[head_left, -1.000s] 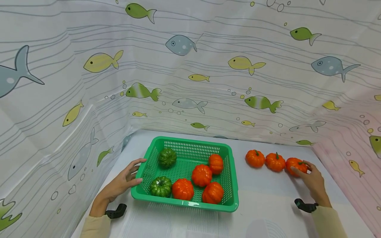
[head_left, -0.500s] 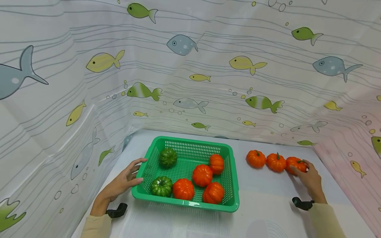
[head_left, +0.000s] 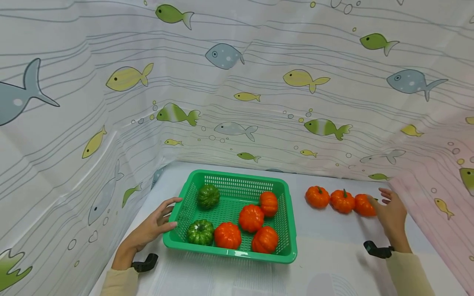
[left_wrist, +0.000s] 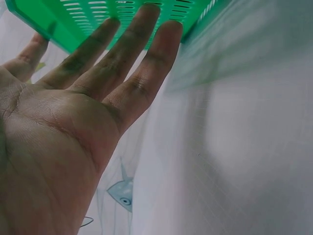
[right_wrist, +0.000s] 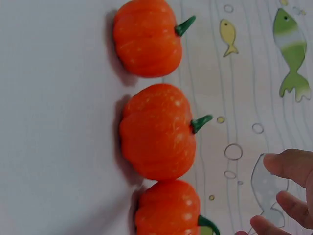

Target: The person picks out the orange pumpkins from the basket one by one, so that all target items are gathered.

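My left hand (head_left: pixel 152 226) rests with spread fingers against the left side of a green plastic basket (head_left: pixel 237 255); the left wrist view shows the fingertips touching its slotted wall (left_wrist: pixel 127 10). On the right, my right hand (head_left: pixel 391 213) hovers just beside the rightmost of three orange pumpkins (head_left: pixel 364 204), fingers loosely bent and holding nothing. The middle pumpkin (head_left: pixel 342 201) and the left pumpkin (head_left: pixel 317 197) complete that row. All three show with green stems in the right wrist view, where the fingers (right_wrist: pixel 291 165) are apart from the nearest pumpkin (right_wrist: pixel 168 210).
Inside the basket lie two green pumpkins, one at the back (head_left: pixel 208 196) and one in front (head_left: pixel 200 232), with several orange ones (head_left: pixel 251 218). A white cloth printed with fish (head_left: pixel 226 98) walls the white table (head_left: pixel 314 255) at the back and sides.
My right hand has let go of the rightmost orange pumpkin and drawn back slightly to the right, its fingers spreading. That pumpkin shifted slightly left, against the middle one. My left hand has stayed put.
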`<move>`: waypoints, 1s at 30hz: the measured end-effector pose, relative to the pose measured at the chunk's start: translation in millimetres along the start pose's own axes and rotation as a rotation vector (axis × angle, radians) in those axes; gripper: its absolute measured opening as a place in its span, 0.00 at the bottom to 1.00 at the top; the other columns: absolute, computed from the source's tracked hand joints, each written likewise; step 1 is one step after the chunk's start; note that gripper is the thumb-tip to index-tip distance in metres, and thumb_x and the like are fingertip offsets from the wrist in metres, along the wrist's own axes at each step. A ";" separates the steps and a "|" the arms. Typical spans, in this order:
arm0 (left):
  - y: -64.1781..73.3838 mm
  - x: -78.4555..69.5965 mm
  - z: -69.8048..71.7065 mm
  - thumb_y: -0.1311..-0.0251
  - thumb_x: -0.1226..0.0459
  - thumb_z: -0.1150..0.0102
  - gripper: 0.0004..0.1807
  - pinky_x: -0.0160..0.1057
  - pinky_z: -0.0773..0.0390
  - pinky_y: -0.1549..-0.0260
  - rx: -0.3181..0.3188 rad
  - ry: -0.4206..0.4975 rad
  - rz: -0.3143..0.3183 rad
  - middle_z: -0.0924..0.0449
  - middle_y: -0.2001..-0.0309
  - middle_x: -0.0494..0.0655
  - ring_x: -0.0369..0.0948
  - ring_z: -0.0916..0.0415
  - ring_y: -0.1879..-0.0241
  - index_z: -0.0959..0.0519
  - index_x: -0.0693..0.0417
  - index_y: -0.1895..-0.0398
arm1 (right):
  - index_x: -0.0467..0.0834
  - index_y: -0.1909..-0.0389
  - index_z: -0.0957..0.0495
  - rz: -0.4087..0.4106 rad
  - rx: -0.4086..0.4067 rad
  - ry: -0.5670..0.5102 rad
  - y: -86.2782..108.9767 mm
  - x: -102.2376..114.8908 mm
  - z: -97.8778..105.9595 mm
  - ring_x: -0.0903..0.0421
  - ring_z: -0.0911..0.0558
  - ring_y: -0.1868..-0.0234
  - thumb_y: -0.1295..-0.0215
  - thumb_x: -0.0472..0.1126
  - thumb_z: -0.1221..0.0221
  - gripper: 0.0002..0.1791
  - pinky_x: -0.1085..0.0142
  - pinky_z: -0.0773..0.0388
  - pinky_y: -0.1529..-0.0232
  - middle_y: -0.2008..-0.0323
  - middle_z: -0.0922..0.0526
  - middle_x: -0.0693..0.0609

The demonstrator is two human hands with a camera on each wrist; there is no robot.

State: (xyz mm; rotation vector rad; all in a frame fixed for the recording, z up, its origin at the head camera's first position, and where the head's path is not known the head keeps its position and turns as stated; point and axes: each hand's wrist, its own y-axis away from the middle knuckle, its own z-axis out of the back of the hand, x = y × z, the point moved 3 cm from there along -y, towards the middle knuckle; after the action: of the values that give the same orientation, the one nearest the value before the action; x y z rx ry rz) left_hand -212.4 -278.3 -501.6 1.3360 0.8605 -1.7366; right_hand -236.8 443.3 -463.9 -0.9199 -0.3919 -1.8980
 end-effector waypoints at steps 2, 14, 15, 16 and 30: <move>0.4 0.0 0.2 0.24 0.67 0.47 0.39 0.79 0.48 0.36 -0.001 -0.001 -0.001 0.64 0.18 0.60 0.73 0.64 0.23 0.51 0.40 0.17 | 0.34 0.22 0.43 0.013 0.022 -0.012 2.9 13.0 -2.0 0.30 0.35 0.31 0.26 0.57 0.41 0.44 0.34 0.29 0.39 0.27 0.38 0.29; 0.6 -3.4 -2.5 0.24 0.67 0.46 0.39 0.78 0.48 0.35 -0.006 0.000 -0.003 0.63 0.18 0.60 0.72 0.64 0.23 0.51 0.42 0.17 | 0.39 0.22 0.42 0.181 0.164 -0.038 22.8 80.7 -28.6 0.29 0.32 0.33 0.28 0.59 0.38 0.45 0.33 0.26 0.41 0.28 0.35 0.31; 0.6 -3.2 -2.3 0.24 0.67 0.46 0.39 0.78 0.48 0.35 -0.006 -0.001 -0.005 0.63 0.18 0.60 0.72 0.64 0.23 0.51 0.43 0.17 | 0.40 0.22 0.41 0.202 0.175 -0.045 25.0 86.4 -30.4 0.29 0.31 0.33 0.29 0.60 0.38 0.45 0.34 0.26 0.41 0.28 0.35 0.32; 0.6 -2.9 -2.2 0.24 0.67 0.46 0.39 0.78 0.48 0.35 -0.005 -0.001 -0.007 0.63 0.18 0.60 0.72 0.64 0.23 0.51 0.43 0.17 | 0.40 0.22 0.41 0.223 0.185 -0.051 27.2 91.8 -31.8 0.30 0.31 0.33 0.29 0.60 0.37 0.45 0.34 0.26 0.41 0.29 0.34 0.32; 1.4 -1.8 -1.6 0.25 0.68 0.46 0.39 0.78 0.47 0.35 -0.007 -0.008 -0.019 0.62 0.18 0.60 0.72 0.63 0.23 0.50 0.41 0.17 | 0.41 0.26 0.34 0.429 0.331 -0.091 54.0 154.1 -68.9 0.35 0.26 0.36 0.30 0.54 0.33 0.38 0.39 0.25 0.39 0.31 0.29 0.38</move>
State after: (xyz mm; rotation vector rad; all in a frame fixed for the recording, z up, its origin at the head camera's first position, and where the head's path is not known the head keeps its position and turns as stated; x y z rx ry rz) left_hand -210.2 -277.3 -500.2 1.3186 0.8769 -1.7512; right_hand -259.9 278.9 -401.9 -0.7944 -0.5011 -1.3562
